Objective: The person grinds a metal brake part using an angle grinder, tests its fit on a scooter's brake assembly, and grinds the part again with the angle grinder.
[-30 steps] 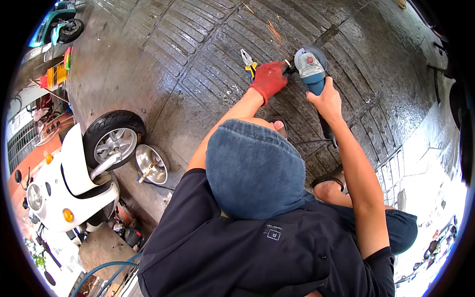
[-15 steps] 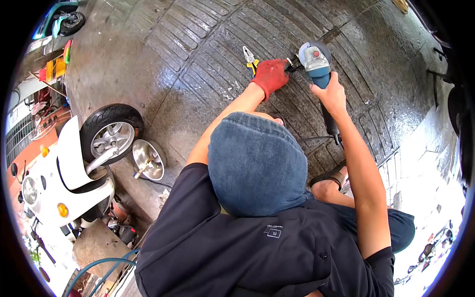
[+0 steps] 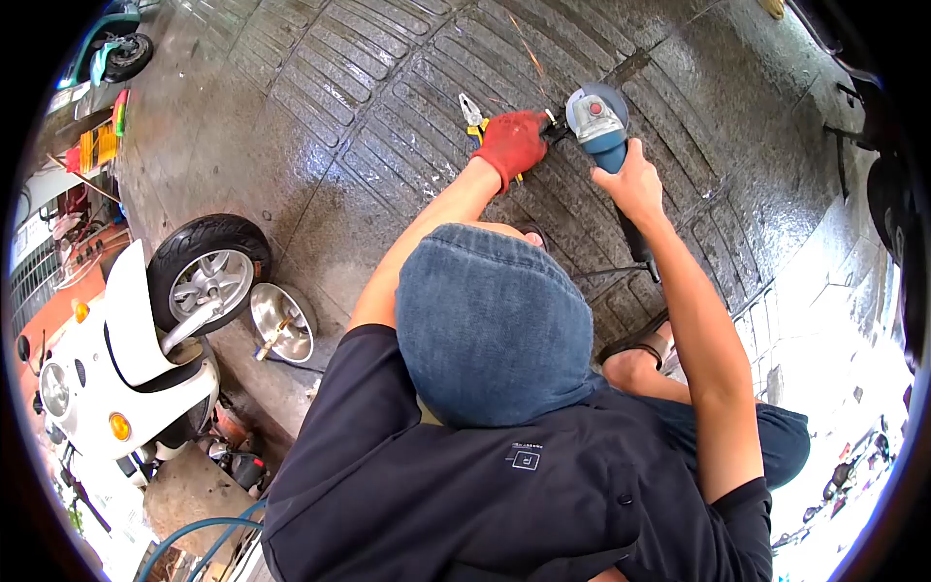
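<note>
In the head view, my left hand (image 3: pixel 512 151) wears a red glove and is closed on a small dark metal part (image 3: pixel 555 127), most of it hidden by the fingers. My bare right hand (image 3: pixel 635 186) grips the body of a blue and grey angle grinder (image 3: pixel 603 144). The grinder's disc (image 3: pixel 611 98) is at the part's right end; exact contact is hard to make out. Thin orange streaks like sparks (image 3: pixel 529 48) show beyond the glove. Pliers with yellow and dark handles (image 3: pixel 471 110) lie on the floor, partly behind the glove.
A white scooter (image 3: pixel 92 388) with its front wheel (image 3: pixel 211 276) stands at left, a round metal bowl-like piece (image 3: pixel 283 323) beside it. Blue hoses (image 3: pixel 194 527) curve at lower left. The grooved floor (image 3: pixel 388 107) looks wet. A capped head (image 3: pixel 495 325) blocks the middle.
Orange spark-like streaks now show above the gloved hand. Both hands, with the grinder and the metal part, sit slightly farther left in the picture, as does most of the scene.
</note>
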Tool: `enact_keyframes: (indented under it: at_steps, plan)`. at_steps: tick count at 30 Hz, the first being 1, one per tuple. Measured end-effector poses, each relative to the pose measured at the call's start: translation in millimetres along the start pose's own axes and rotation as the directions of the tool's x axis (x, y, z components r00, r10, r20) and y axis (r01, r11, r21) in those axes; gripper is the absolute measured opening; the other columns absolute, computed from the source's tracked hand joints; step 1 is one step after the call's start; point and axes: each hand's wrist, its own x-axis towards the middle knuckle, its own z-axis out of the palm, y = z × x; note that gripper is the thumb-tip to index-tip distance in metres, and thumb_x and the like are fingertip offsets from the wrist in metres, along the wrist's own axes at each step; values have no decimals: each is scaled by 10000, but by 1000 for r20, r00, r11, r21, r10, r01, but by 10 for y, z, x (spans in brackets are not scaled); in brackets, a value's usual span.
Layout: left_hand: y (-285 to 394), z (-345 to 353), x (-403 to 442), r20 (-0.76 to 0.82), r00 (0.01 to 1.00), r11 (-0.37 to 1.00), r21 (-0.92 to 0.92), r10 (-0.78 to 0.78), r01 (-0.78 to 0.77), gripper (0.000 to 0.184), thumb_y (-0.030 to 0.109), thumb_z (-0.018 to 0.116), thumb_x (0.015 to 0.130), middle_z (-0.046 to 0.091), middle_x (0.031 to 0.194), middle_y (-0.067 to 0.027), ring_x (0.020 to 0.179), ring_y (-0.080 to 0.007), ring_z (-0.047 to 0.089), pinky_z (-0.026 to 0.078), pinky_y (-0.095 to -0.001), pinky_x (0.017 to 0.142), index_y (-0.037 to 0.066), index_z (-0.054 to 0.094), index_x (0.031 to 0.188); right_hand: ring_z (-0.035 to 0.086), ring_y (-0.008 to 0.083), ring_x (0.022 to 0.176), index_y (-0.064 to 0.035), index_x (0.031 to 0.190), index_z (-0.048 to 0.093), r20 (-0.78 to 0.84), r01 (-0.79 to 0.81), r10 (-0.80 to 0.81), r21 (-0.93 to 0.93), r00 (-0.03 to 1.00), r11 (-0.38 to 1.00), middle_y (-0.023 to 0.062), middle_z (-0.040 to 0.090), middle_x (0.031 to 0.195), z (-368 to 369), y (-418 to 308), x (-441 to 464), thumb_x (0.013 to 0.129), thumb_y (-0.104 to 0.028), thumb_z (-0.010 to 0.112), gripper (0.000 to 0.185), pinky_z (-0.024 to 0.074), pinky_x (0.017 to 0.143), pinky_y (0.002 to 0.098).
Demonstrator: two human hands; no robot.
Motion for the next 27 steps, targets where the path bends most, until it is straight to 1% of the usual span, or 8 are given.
enact_keyframes:
  at_steps: [2, 4, 7, 10, 13, 16, 26, 27]
  plan:
    - [8, -2, 14, -5, 1000, 1000, 28, 7, -7, 452, 275, 621, 772, 646, 1117, -139, 1027, -308, 616, 490, -392, 878, 78, 612, 1179, 645, 436, 845, 10, 1066, 421, 4, 8, -8, -1, 1000, 1000, 273, 651, 883, -4, -9, 2, 674, -390, 711, 630, 506, 752, 493]
    - [56, -69, 18, 69, 997, 999, 15, -36, 35, 444, 259, 612, 773, 643, 1123, -139, 1037, -310, 612, 486, -394, 886, 83, 611, 1181, 644, 436, 840, 7, 1057, 420, -5, 24, -24, 8, 1000, 1000, 273, 650, 877, 4, -13, 7, 674, -385, 710, 619, 505, 748, 494]
    - [49, -63, 10, 47, 998, 999, -16, -38, 39, 437, 246, 604, 774, 643, 1124, -138, 1036, -308, 613, 485, -394, 888, 89, 612, 1182, 644, 436, 841, 5, 1053, 420, -4, 30, -30, -17, 1000, 999, 275, 649, 876, 20, -31, 18, 671, -378, 710, 614, 506, 747, 494]
    - [40, -41, 2, 18, 999, 999, -14, -28, 29, 433, 240, 602, 773, 644, 1119, -138, 1030, -307, 615, 488, -394, 881, 97, 613, 1181, 644, 435, 837, 5, 1050, 422, 4, 17, -17, -2, 1000, 1000, 274, 648, 873, 4, -49, 9, 667, -375, 711, 612, 507, 746, 493]
    - [38, -48, 16, 54, 998, 999, -32, -42, 43, 429, 236, 599, 775, 646, 1111, -136, 1019, -307, 619, 491, -394, 874, 102, 613, 1183, 645, 433, 835, 6, 1049, 426, -1, 33, -33, -9, 999, 999, 273, 648, 871, 5, -35, 11, 664, -373, 712, 611, 508, 748, 491]
    - [40, -37, 20, 33, 999, 999, -8, -34, 34, 424, 232, 597, 777, 651, 1101, -129, 1008, -306, 623, 492, -394, 869, 103, 615, 1180, 645, 433, 832, 9, 1050, 428, -3, 34, -34, 9, 999, 999, 272, 648, 868, 5, -39, 4, 663, -372, 712, 612, 508, 747, 490]
    - [21, -4, 8, 4, 1000, 1000, -7, -31, 31, 447, 243, 605, 776, 651, 1108, -128, 1004, -304, 627, 494, -390, 865, 86, 609, 1195, 644, 431, 841, 3, 1064, 427, 4, 32, -32, 6, 999, 999, 271, 647, 870, 3, -45, -6, 667, -370, 705, 611, 504, 757, 489]
    - [26, -10, 15, 33, 999, 999, 2, -42, 42, 438, 242, 565, 805, 645, 1122, -124, 1035, -296, 617, 485, -391, 879, 105, 594, 1219, 645, 431, 840, 3, 1063, 426, 4, 30, -30, 1, 1000, 1000, 272, 647, 869, 3, -46, -1, 668, -369, 704, 610, 504, 757, 488]
